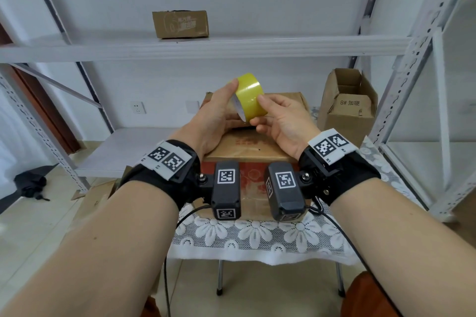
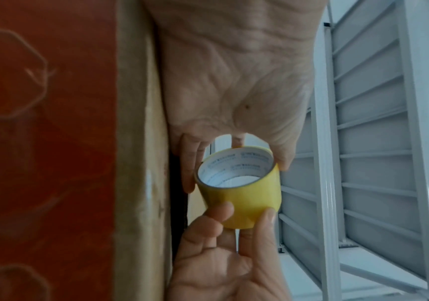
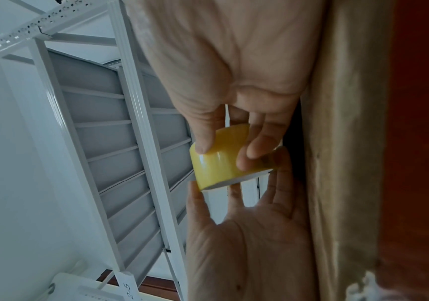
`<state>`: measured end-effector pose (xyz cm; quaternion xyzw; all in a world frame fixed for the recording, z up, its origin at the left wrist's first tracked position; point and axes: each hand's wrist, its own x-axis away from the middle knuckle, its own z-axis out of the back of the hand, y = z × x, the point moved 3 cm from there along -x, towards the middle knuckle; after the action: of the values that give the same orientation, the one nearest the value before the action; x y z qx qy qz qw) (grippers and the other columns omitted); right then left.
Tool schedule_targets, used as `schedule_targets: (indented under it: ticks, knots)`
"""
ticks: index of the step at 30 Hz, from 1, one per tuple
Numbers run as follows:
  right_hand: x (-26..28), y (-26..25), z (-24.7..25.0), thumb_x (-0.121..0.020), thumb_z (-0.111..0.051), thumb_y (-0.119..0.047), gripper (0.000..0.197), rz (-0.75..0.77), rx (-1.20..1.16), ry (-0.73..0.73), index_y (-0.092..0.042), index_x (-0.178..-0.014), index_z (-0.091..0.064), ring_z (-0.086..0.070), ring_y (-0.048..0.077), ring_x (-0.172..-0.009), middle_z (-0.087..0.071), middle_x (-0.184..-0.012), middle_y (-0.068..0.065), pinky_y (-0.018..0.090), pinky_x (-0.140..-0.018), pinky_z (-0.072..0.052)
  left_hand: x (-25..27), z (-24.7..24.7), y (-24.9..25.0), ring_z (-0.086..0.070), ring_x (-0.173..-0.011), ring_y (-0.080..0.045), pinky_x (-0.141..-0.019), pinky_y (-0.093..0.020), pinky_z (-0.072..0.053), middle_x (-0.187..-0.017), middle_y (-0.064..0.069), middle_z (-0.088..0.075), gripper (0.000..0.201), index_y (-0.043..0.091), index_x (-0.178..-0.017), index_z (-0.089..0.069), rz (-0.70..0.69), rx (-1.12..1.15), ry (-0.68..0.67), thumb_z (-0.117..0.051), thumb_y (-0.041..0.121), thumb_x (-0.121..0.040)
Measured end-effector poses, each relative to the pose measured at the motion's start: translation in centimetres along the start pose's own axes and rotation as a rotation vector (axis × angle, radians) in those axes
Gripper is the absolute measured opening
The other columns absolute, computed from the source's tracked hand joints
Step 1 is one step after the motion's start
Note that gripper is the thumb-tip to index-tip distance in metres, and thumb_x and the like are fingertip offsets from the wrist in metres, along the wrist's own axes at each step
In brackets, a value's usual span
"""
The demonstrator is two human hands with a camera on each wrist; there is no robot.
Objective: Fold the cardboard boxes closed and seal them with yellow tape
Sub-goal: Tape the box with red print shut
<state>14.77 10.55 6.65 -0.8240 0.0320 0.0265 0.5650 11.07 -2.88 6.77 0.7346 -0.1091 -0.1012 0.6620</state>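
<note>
A roll of yellow tape [image 1: 251, 96] is held up in the air between both hands, its white core facing left. My left hand [image 1: 233, 100] grips it with the thumb on top and the fingers underneath. My right hand [image 1: 260, 110] pinches its right side with thumb and fingertips. The left wrist view looks into the roll's [image 2: 241, 189] open core; the right wrist view shows the roll's [image 3: 221, 165] outer band. Below the hands sits a brown cardboard box [image 1: 247, 147] with red print, and a dark gap shows at its top under the hands.
The box rests on a small table with a white lace cloth [image 1: 257, 237]. An open box marked 8# [image 1: 350, 105] stands at the right rear. Another box [image 1: 180, 23] sits on the white metal shelf [image 1: 231, 46]. A black umbrella [image 1: 28, 185] lies on the floor at left.
</note>
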Motion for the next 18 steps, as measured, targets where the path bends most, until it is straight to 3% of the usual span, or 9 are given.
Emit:
schedule_targets:
  ticks: [2,5,8,11,15,18]
  knots:
    - [-0.2,0.1,0.2,-0.092,-0.061,-0.02,0.011,-0.005,0.044,0.041,-0.01,-0.087,-0.061,-0.055,0.015,-0.051,-0.063,-0.078,0.01,0.019,-0.043,-0.045,0.0,-0.1,-0.1,-0.068,-0.106,-0.028,-0.084,-0.034,-0.057,-0.121,-0.016,-0.066,0.079,0.01,-0.135,-0.05,-0.033,-0.011,-0.007,-0.069,0.055,-0.073]
    - [-0.4,0.3,0.5,-0.09,-0.064,-0.022,0.012,0.0,0.095,0.074,-0.011,-0.085,-0.062,-0.054,0.013,-0.049,-0.064,-0.077,0.008,0.018,-0.041,-0.041,0.1,-0.3,-0.1,-0.068,-0.106,-0.024,-0.091,-0.041,-0.056,-0.125,-0.013,-0.064,0.089,0.007,-0.135,-0.048,-0.057,-0.052,-0.006,-0.08,0.047,-0.061]
    - [-0.4,0.3,0.4,-0.085,-0.069,-0.011,0.006,0.028,0.137,0.056,-0.011,-0.087,-0.063,-0.055,0.012,-0.052,-0.065,-0.077,0.006,0.018,-0.044,-0.042,0.1,-0.4,-0.1,-0.069,-0.103,-0.027,-0.091,-0.043,-0.056,-0.121,-0.018,-0.066,0.084,0.002,-0.13,-0.052,-0.05,-0.064,0.016,-0.077,0.05,-0.066]
    - [-0.3,0.4,0.4,-0.081,-0.07,-0.002,0.016,0.039,0.167,0.031,-0.011,-0.093,-0.062,-0.057,0.012,-0.055,-0.065,-0.077,0.005,0.018,-0.047,-0.045,0.3,-0.5,0.0,-0.068,-0.103,-0.033,-0.091,-0.043,-0.056,-0.116,-0.022,-0.068,0.063,0.001,-0.125,-0.057,-0.035,-0.074,0.045,-0.065,0.049,-0.086]
    - [-0.3,0.4,0.4,-0.08,-0.072,-0.004,0.021,0.019,0.173,0.02,-0.011,-0.097,-0.063,-0.061,0.014,-0.063,-0.066,-0.083,0.006,0.02,-0.052,-0.047,0.8,-0.6,0.3,-0.071,-0.096,-0.033,-0.082,-0.037,-0.058,-0.108,-0.021,-0.071,0.055,0.006,-0.121,-0.058,-0.024,-0.054,0.066,-0.056,0.052,-0.092]
    - [-0.3,0.3,0.3,-0.082,-0.072,-0.015,0.013,0.007,0.178,0.038,-0.012,-0.089,-0.063,-0.061,0.014,-0.064,-0.066,-0.082,0.004,0.022,-0.054,-0.048,1.0,-0.9,0.5,-0.07,-0.099,-0.03,-0.091,-0.037,-0.056,-0.11,-0.019,-0.07,0.059,0.009,-0.119,-0.06,-0.043,-0.124,0.109,-0.056,0.059,-0.089]
